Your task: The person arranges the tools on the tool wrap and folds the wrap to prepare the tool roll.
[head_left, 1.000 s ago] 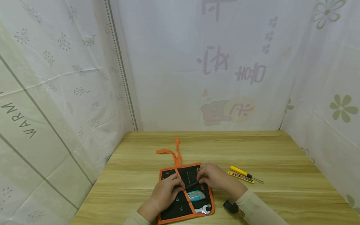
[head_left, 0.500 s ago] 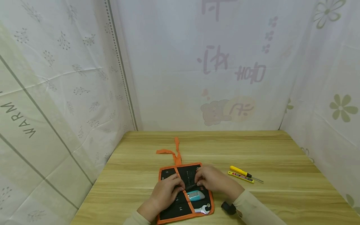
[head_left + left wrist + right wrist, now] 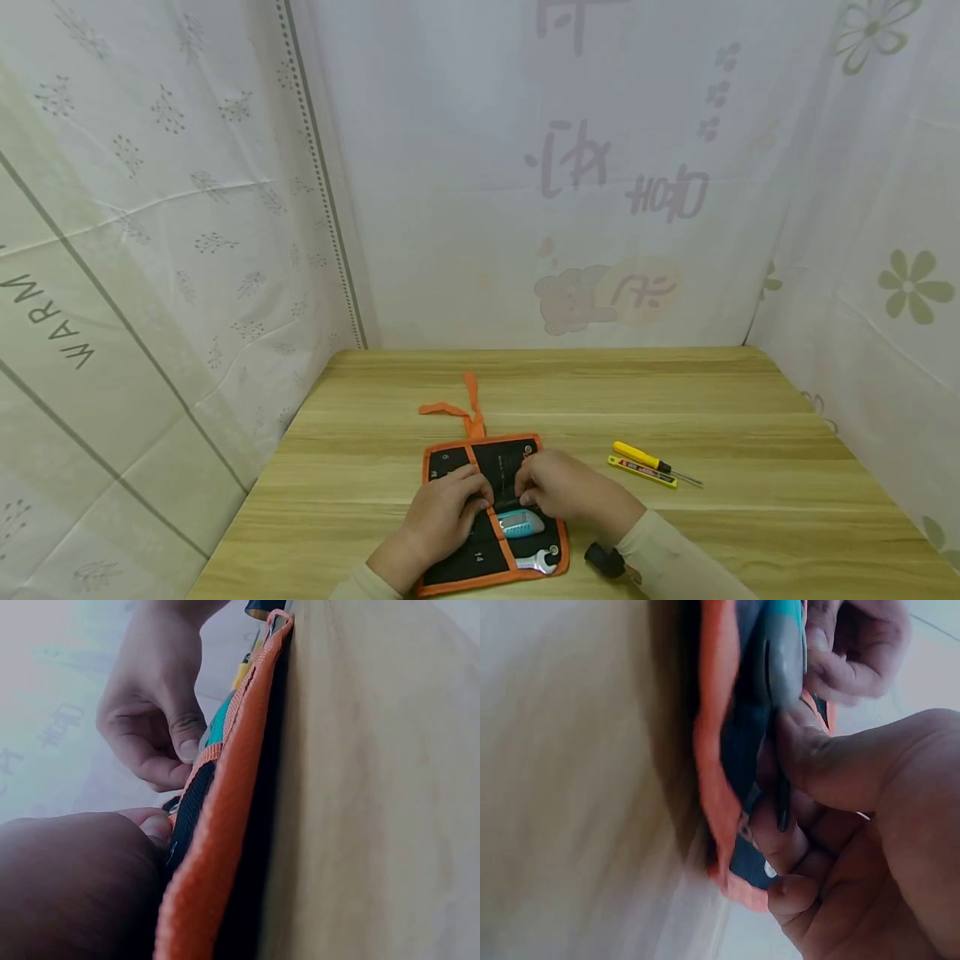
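Note:
A black tool pouch [image 3: 457, 572] with orange edging lies unfolded on the table, numbers printed along its pockets. My left hand [image 3: 448, 510] pinches the orange pocket edge near the middle, as the left wrist view also shows. Thumb and fingers of my right hand [image 3: 558, 485] pinch a slim black rod-like thing [image 3: 783, 804], low over the pouch with its far end at the pocket edge; its kind I cannot tell. Just below, a teal and grey utility knife [image 3: 522, 524] sits in a pocket. An open-ended wrench [image 3: 540, 562] is tucked into the bottom pocket.
Right of the pouch lie a screwdriver [image 3: 637, 455] with a yellow handle and a flat yellow labelled strip [image 3: 641, 472]. Orange ties [image 3: 474, 417] extend from the pouch's far edge. A black device [image 3: 604, 560] sits at the right wrist. Printed curtains surround the wood-grain table [image 3: 750, 433].
My right hand has moved a little left and toward me, bringing the black thing closer to the pocket edge. The left hand keeps its place; the pouch has shifted very slightly.

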`<state>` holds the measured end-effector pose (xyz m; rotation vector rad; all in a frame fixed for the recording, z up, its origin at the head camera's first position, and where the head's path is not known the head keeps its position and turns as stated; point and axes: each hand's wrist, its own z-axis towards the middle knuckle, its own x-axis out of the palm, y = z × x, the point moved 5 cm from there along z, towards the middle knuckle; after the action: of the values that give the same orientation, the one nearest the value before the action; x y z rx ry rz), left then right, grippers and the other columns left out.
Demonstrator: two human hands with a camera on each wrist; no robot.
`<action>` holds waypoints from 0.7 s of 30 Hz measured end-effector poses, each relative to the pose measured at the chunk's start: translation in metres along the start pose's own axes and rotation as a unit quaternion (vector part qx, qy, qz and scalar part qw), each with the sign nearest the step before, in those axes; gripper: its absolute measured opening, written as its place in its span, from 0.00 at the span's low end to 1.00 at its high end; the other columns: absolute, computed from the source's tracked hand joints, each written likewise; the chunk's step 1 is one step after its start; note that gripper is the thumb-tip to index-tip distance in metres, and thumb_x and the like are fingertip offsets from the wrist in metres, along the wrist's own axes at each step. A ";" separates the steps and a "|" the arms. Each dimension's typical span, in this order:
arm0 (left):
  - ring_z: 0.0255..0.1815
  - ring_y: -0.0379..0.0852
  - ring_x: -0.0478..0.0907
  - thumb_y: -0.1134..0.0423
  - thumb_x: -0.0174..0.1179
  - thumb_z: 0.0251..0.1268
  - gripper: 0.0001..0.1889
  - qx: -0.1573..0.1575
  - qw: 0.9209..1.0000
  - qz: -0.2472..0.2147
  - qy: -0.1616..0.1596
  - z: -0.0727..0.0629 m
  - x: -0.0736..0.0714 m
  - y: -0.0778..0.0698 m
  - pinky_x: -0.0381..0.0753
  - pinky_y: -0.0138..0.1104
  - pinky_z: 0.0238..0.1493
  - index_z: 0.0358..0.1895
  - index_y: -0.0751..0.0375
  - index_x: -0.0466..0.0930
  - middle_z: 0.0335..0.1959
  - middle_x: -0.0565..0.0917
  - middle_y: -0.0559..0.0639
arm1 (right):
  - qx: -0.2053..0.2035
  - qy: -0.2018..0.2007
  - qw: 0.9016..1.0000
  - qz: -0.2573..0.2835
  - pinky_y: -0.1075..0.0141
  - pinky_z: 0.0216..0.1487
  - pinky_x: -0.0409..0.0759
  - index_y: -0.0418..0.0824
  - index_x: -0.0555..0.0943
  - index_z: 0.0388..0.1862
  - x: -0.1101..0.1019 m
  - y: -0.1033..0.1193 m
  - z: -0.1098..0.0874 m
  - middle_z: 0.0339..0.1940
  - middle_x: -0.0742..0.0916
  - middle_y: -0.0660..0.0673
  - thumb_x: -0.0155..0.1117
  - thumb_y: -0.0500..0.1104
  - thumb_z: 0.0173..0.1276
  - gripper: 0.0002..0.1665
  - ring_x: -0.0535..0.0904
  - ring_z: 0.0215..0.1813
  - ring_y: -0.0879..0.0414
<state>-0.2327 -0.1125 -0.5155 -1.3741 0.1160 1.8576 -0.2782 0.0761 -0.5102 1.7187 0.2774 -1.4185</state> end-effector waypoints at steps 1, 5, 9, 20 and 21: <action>0.32 0.29 0.75 0.64 0.71 0.69 0.10 0.001 1.000 -0.001 -0.001 0.000 0.000 0.000 0.80 0.32 0.36 0.37 0.40 0.81 0.37 0.76 0.32 | 0.000 0.000 1.000 0.001 0.70 0.36 0.79 0.54 0.87 0.32 0.001 0.001 0.000 0.32 0.82 0.64 0.73 0.42 0.72 0.09 0.76 0.32 0.68; 0.32 0.29 0.75 0.65 0.71 0.68 0.11 0.008 1.000 -0.003 0.000 0.001 0.000 -0.001 0.80 0.31 0.36 0.38 0.40 0.82 0.37 0.77 0.32 | 0.004 -0.001 1.000 0.003 0.71 0.33 0.78 0.55 0.85 0.30 0.004 0.005 0.002 0.31 0.82 0.64 0.73 0.42 0.72 0.11 0.76 0.30 0.68; 0.33 0.28 0.76 0.65 0.71 0.69 0.10 0.013 1.000 -0.004 0.003 0.001 0.000 -0.002 0.80 0.31 0.36 0.38 0.41 0.82 0.37 0.77 0.32 | 0.012 0.004 1.000 0.000 0.71 0.33 0.78 0.55 0.85 0.30 0.003 0.008 0.002 0.32 0.82 0.64 0.73 0.42 0.72 0.11 0.76 0.30 0.68; 0.33 0.28 0.75 0.64 0.71 0.69 0.09 0.012 1.000 -0.007 0.005 0.001 0.000 -0.001 0.80 0.31 0.36 0.39 0.41 0.82 0.38 0.77 0.32 | -0.001 0.006 1.000 0.002 0.71 0.37 0.79 0.56 0.87 0.34 -0.001 0.007 -0.001 0.34 0.82 0.65 0.73 0.45 0.73 0.07 0.76 0.33 0.69; 0.33 0.28 0.75 0.63 0.71 0.69 0.09 0.011 1.000 -0.012 0.005 0.001 -0.001 0.000 0.80 0.31 0.37 0.39 0.41 0.83 0.38 0.77 0.32 | -0.002 0.007 1.000 -0.001 0.71 0.38 0.79 0.57 0.87 0.35 -0.001 0.006 -0.002 0.34 0.81 0.65 0.73 0.46 0.73 0.06 0.76 0.34 0.70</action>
<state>-0.2332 -0.1122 -0.5142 -1.3642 0.1247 1.8235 -0.2733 0.0743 -0.5065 1.7264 0.2887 -1.4066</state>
